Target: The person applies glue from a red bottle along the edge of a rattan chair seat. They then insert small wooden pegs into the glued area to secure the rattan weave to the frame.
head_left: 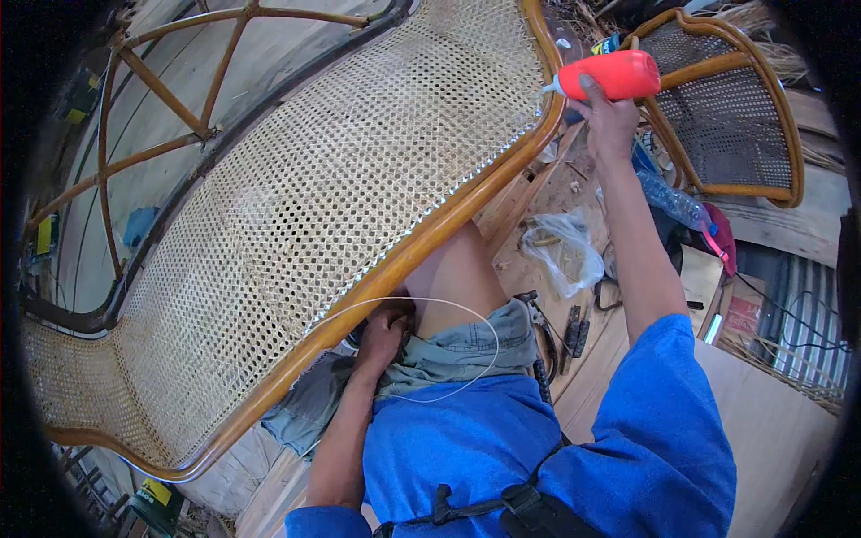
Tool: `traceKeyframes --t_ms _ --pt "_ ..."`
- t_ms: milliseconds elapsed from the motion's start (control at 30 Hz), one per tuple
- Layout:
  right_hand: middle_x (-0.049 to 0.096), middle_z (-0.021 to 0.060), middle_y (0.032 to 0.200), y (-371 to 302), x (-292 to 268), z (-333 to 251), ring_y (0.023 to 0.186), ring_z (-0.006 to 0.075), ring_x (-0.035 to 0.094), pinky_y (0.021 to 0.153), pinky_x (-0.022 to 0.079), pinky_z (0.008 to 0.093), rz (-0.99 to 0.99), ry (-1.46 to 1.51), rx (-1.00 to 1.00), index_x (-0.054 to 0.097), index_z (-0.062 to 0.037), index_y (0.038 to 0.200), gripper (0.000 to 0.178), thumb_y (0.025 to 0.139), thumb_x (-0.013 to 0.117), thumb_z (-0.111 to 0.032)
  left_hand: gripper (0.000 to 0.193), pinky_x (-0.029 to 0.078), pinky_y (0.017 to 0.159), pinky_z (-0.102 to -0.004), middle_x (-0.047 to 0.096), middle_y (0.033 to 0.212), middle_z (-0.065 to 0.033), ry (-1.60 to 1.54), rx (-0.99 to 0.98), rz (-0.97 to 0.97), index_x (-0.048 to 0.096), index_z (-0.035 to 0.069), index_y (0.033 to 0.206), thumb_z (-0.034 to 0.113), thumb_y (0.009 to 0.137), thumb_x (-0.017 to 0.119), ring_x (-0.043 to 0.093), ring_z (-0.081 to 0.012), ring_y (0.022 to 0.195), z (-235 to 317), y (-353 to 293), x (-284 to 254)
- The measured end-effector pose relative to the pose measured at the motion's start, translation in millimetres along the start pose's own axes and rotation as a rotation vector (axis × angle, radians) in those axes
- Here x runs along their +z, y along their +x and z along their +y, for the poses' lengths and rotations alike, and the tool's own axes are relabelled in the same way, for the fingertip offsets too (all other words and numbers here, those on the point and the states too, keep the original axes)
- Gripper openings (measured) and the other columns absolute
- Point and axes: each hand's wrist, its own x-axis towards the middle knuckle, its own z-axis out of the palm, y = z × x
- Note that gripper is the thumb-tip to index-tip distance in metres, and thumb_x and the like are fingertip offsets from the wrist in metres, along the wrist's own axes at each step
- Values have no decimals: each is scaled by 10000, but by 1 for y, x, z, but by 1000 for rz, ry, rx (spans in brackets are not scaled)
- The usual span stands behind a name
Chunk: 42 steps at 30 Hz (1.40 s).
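Note:
My right hand (610, 125) is wrapped round a red squeeze bottle (628, 73), held nearly level. Its pale nozzle points left, at the edge of a woven cane panel (296, 206). A white, glue-like line runs along the seam between the weave and the brown rattan frame (421, 240). Below that frame, beside my bare thigh, my left hand (384, 339) has curled fingers, partly in shadow; what they hold, if anything, is hidden. A thin pale strand (496, 345) loops from the frame across my lap.
Another cane-and-rattan piece (726, 108) stands at the upper right. Near it lie a clear plastic bottle (677, 199) and a crumpled plastic bag (565, 251). Dark tools (574, 334) rest on the boards to my right. Bare rattan poles (161, 90) cross at the upper left.

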Motion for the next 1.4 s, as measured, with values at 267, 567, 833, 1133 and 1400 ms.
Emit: traceKeyframes --t_ms 267,567,833,1133,1400 --pt "605 90 988 2 -11 7 848 205 626 657 567 334 -61 -216 -9 533 -10 1056 350 761 695 -105 369 393 924 -375 582 1114 -190 -36 -41 -49 560 9 1125 240 847 487 535 -322 1066 0 0 -1" --pt "627 71 942 2 -11 16 819 170 628 656 553 301 -112 -311 -15 569 -5 1016 300 772 691 -128 444 339 986 -377 521 1206 -212 -11 -107 -103 516 -19 1176 283 855 464 473 -332 1149 16 -5 -9" --pt "640 58 931 0 -3 17 820 143 622 693 510 279 -175 -607 -206 588 -28 999 288 763 698 -153 420 355 973 -377 553 1160 -211 22 -57 -38 532 -22 1152 259 846 477 501 -323 1120 21 -7 -9" --pt "649 80 915 5 -4 1 811 172 628 718 502 309 -127 -550 -241 588 -16 994 298 740 702 -122 395 368 952 -373 567 1138 -206 -68 -14 -65 557 -6 1128 262 847 484 517 -320 1097 16 -4 -9" --pt "621 90 941 9 -12 5 805 178 630 653 563 301 -89 -355 -28 560 6 1015 295 772 684 -104 389 370 952 -376 559 1162 -188 -20 28 -51 544 3 1147 246 848 488 516 -317 1097 -2 3 -2"
